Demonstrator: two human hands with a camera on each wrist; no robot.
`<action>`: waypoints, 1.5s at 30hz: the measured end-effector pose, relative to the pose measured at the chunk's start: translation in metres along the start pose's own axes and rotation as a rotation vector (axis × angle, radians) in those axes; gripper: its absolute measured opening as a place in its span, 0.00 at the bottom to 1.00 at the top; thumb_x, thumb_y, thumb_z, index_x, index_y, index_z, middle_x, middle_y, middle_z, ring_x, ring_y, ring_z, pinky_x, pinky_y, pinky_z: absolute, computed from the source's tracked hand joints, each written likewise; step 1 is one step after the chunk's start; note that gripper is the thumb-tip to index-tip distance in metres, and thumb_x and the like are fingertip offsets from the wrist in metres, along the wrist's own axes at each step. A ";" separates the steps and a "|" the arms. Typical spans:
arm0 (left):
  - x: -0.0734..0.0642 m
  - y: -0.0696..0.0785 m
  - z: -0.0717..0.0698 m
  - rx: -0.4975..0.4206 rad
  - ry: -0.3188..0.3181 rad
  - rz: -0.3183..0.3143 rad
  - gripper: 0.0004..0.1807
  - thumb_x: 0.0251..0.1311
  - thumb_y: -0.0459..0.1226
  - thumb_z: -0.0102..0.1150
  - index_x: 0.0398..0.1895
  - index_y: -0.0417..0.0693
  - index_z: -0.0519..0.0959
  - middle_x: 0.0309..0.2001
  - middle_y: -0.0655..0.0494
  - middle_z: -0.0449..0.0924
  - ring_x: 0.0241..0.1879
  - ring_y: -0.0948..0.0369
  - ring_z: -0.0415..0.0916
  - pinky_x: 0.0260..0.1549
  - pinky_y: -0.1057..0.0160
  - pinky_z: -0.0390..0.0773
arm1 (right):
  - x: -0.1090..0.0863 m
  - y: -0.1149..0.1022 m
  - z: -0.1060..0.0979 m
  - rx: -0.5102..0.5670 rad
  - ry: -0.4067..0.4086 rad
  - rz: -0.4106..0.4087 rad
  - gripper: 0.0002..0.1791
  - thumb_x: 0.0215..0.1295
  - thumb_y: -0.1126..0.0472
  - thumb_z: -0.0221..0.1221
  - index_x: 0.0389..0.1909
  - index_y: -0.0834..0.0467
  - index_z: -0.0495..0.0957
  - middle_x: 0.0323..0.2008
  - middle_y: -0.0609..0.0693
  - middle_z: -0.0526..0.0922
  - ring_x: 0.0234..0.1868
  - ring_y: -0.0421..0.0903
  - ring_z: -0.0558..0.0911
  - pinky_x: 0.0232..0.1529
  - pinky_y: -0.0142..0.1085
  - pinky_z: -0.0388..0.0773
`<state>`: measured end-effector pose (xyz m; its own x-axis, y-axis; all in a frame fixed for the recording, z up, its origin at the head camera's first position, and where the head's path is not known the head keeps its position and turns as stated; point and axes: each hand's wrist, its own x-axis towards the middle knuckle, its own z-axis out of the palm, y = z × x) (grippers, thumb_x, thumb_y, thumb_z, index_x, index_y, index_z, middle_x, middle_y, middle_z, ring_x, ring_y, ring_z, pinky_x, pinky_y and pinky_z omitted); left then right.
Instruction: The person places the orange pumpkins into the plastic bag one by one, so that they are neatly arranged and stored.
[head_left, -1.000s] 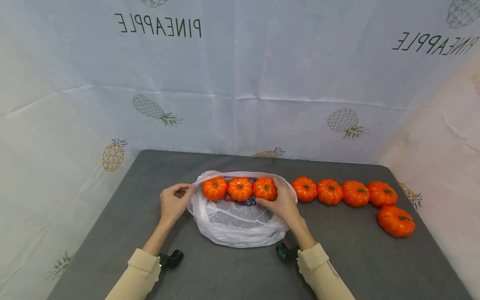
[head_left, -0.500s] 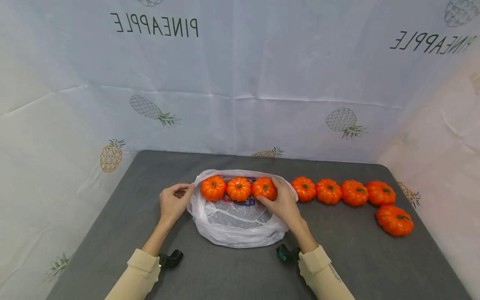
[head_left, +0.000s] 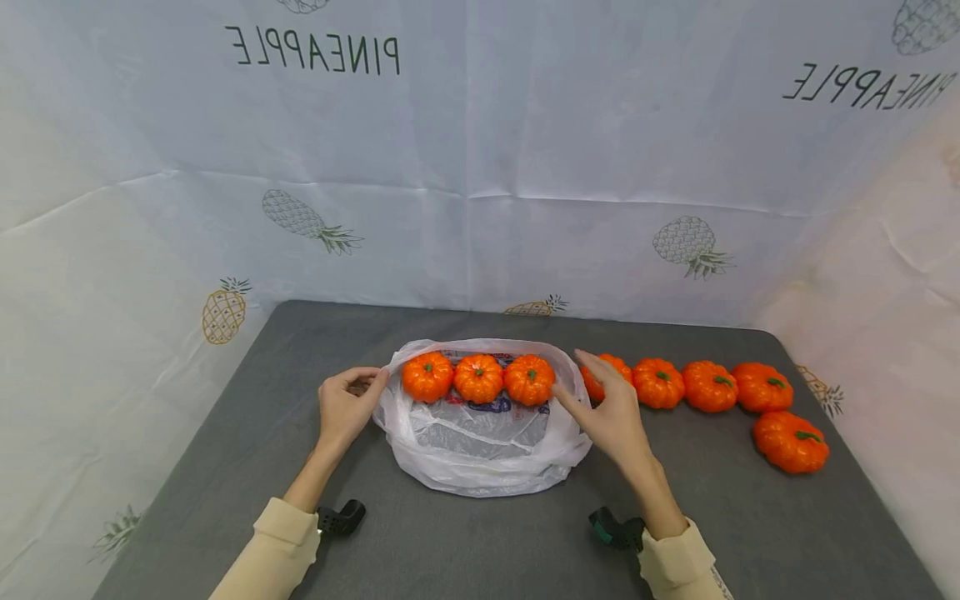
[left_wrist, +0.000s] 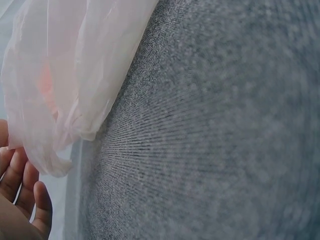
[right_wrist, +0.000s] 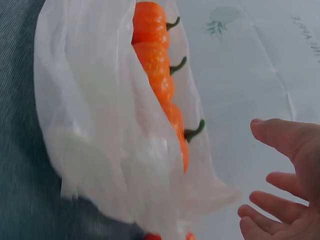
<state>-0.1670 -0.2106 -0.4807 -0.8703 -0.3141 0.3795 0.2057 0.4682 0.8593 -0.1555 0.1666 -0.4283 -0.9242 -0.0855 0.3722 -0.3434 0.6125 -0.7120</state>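
A white plastic bag (head_left: 480, 475) lies with its mouth spread wide on the table. Three small orange pumpkins with green stems sit in a row inside it: the left one (head_left: 427, 377), the middle one (head_left: 478, 378) and the right one (head_left: 529, 380). My left hand (head_left: 347, 408) pinches the bag's left rim between thumb and finger; the left wrist view shows the hand (left_wrist: 22, 190) at the bunched plastic. At the bag's right side my right hand (head_left: 617, 412) is spread with nothing in it, partly covering a pumpkin (head_left: 619, 367) outside the bag.
More pumpkins continue the row to the right, among them one beside the hand (head_left: 658, 383) and one at the row's end (head_left: 763, 387). Another pumpkin (head_left: 791, 442) lies nearer the right edge of the dark grey table (head_left: 465, 558). A pineapple-print cloth (head_left: 480, 150) hangs behind.
My right hand has let go of the right pumpkin in the bag and moved rightward past the rim. The left hand stays at the bag's left rim.
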 end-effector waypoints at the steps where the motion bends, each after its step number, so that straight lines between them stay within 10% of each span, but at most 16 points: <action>1: 0.000 0.000 0.000 -0.001 0.001 0.004 0.05 0.57 0.33 0.73 0.30 0.38 0.89 0.26 0.43 0.86 0.23 0.77 0.74 0.26 0.80 0.73 | -0.002 0.002 -0.004 -0.001 0.016 -0.006 0.35 0.58 0.60 0.74 0.66 0.66 0.75 0.64 0.67 0.79 0.68 0.66 0.75 0.65 0.65 0.72; 21: -0.001 -0.002 -0.001 -0.003 -0.004 0.007 0.04 0.57 0.32 0.73 0.30 0.39 0.89 0.25 0.43 0.86 0.23 0.75 0.74 0.26 0.80 0.73 | -0.039 0.039 -0.064 -0.106 0.161 0.209 0.32 0.58 0.57 0.75 0.63 0.60 0.79 0.64 0.62 0.80 0.67 0.61 0.77 0.65 0.53 0.76; 27: -0.001 -0.001 -0.001 -0.002 -0.004 0.005 0.04 0.57 0.33 0.73 0.30 0.39 0.89 0.25 0.43 0.86 0.23 0.75 0.74 0.26 0.80 0.73 | -0.046 0.050 -0.086 -0.110 0.220 0.312 0.32 0.60 0.55 0.73 0.65 0.58 0.78 0.65 0.59 0.80 0.57 0.18 0.71 0.59 0.14 0.68; 30: 0.000 -0.002 -0.001 -0.004 -0.004 0.002 0.04 0.57 0.33 0.73 0.30 0.39 0.89 0.25 0.43 0.86 0.23 0.75 0.74 0.26 0.80 0.73 | -0.050 0.055 -0.097 -0.112 0.242 0.363 0.32 0.61 0.54 0.72 0.66 0.56 0.78 0.66 0.58 0.79 0.54 0.12 0.65 0.60 0.12 0.65; 38: -0.001 -0.003 -0.002 0.001 -0.005 -0.011 0.05 0.58 0.34 0.73 0.29 0.40 0.89 0.25 0.44 0.86 0.24 0.75 0.75 0.27 0.80 0.73 | -0.059 0.076 -0.120 -0.149 0.303 0.474 0.33 0.61 0.53 0.72 0.67 0.50 0.77 0.64 0.40 0.80 0.52 0.17 0.69 0.53 0.14 0.67; 45: 0.000 -0.004 -0.002 -0.003 -0.004 -0.012 0.05 0.58 0.34 0.72 0.29 0.41 0.89 0.25 0.44 0.86 0.23 0.75 0.75 0.26 0.80 0.74 | -0.065 0.094 -0.143 -0.219 0.390 0.553 0.34 0.59 0.52 0.73 0.68 0.50 0.77 0.69 0.55 0.77 0.72 0.48 0.73 0.65 0.21 0.64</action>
<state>-0.1667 -0.2142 -0.4840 -0.8742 -0.3166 0.3682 0.1969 0.4620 0.8648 -0.1036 0.3423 -0.4341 -0.8121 0.5461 0.2056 0.2382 0.6319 -0.7375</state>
